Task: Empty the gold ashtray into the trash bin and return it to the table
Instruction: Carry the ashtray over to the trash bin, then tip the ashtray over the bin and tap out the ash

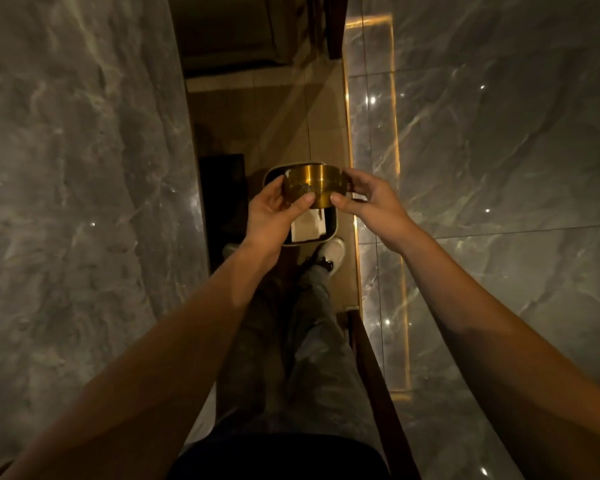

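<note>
The gold ashtray (313, 186) is a round brushed-metal cylinder, tipped on its side so I see its wall, held above the trash bin (332, 226). My left hand (273, 206) grips its left side with the thumb on the wall. From the right, my right hand (368, 199) pinches the other side. The bin is a dark rounded tub on the floor with a pale rim and white paper (308, 227) inside. Its opening sits directly under the ashtray. The ashtray's mouth faces away from me, so its contents are hidden.
Grey marble walls close in on the left (77, 202) and right (499, 150), with a lit gold strip (355, 216) along the right one. A black box (222, 192) stands left of the bin. My white shoe (331, 252) touches the bin's near edge.
</note>
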{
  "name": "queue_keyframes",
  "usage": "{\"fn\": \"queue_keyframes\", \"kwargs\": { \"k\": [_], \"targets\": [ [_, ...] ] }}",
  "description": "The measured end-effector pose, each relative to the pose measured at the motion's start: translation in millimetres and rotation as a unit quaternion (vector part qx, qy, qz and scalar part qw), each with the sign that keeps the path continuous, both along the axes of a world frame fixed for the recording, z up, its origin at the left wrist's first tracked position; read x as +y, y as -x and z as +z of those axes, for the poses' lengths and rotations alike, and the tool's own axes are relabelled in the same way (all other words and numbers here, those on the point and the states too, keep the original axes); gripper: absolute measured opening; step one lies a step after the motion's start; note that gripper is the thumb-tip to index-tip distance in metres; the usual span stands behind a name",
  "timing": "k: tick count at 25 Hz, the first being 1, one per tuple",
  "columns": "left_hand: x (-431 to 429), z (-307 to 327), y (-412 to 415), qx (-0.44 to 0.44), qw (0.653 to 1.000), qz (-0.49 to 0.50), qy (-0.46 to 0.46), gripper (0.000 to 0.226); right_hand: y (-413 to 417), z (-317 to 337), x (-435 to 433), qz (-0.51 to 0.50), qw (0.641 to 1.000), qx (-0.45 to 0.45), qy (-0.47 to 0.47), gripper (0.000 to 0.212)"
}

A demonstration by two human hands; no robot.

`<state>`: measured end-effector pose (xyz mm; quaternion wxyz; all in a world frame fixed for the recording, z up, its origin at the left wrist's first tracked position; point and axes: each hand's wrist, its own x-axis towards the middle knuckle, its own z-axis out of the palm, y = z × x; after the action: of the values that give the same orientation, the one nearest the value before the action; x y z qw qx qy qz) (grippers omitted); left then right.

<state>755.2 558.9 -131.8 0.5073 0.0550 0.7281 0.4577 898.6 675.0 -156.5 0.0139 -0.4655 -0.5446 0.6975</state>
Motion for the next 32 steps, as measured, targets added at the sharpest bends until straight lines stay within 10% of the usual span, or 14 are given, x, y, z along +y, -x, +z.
{"fn": "queue_keyframes", "kwargs": {
  "k": [32],
  "targets": [
    [10,-289,21,-0.048,0.969,0.046,0.238,0.032,34,-269,-36,-0.085,0.989,-0.080,0.092,0.029]
  ]
}}
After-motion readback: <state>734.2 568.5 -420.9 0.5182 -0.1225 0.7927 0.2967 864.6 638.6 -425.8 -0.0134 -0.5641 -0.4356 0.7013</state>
